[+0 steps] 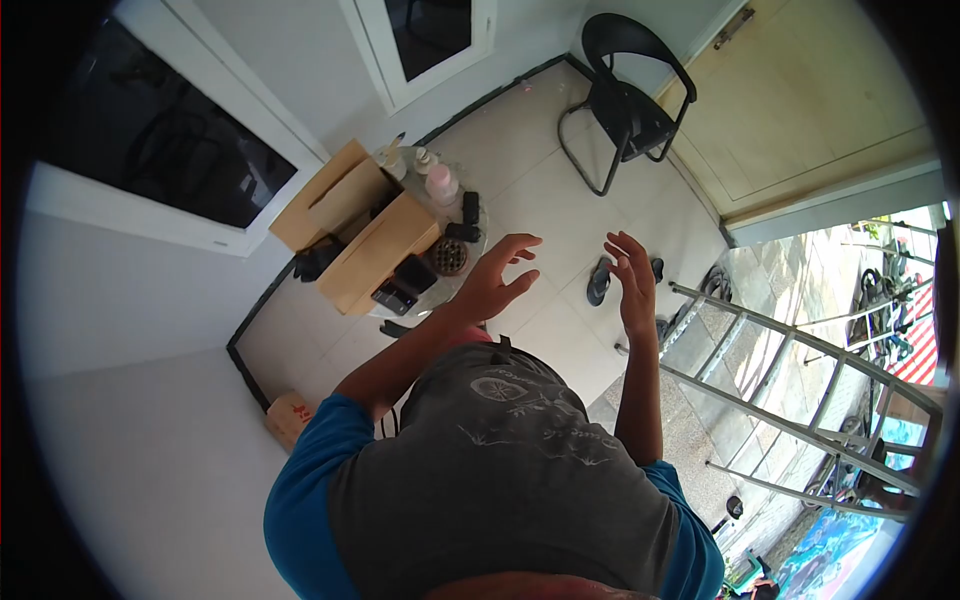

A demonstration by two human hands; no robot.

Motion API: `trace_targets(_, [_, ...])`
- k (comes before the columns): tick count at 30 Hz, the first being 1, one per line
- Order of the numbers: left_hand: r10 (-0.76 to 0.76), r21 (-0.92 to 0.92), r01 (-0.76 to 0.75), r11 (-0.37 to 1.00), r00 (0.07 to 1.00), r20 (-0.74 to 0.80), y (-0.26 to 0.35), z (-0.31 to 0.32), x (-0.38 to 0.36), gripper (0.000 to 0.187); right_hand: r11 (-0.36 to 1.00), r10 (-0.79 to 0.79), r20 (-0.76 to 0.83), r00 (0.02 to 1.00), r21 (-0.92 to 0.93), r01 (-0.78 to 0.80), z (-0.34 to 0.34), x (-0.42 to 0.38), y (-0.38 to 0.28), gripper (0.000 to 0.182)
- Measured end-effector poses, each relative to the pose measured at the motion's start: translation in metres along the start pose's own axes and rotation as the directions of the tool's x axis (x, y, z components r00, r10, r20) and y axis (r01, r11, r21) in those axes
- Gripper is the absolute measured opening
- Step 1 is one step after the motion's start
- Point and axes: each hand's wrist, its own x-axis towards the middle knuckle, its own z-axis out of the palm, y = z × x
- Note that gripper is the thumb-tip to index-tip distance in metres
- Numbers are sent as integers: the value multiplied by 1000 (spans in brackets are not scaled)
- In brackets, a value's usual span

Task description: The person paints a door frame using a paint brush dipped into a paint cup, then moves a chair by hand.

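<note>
My left hand [497, 282] is raised in front of my body, palm turned inward, with thumb and fingers apart and nothing in it. It is nearest to the small glass table [437, 296], where a round brown patterned object [450, 257] sits just beyond it. Opposite, my right hand [632, 277] is held up over the tiled floor, fingers loosely bent and spread, also holding nothing. A dark sandal [599, 282] lies on the floor beside it in view. Between the two hands there is a gap; they do not touch.
On the table are an open cardboard box [378, 250], a pink-topped bottle [441, 184], a dark phone-like item [394, 297] and small black objects [470, 208]. A black chair [630, 105] stands near the door [810, 110]. A metal ladder-like frame [800, 385] lies across the right side.
</note>
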Motion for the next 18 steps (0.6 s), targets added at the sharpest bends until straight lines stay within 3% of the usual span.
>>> trace_targets(9, [10,1,-10,1000,1000,-25,-19,4,75,50,998,61,-65,996,37,-58,-34,65,26,49])
trace_targets(18, [-58,46,67,997,983,-174,-32,32,163,48,998,68,126,990,5,-69,-94,188,45,48])
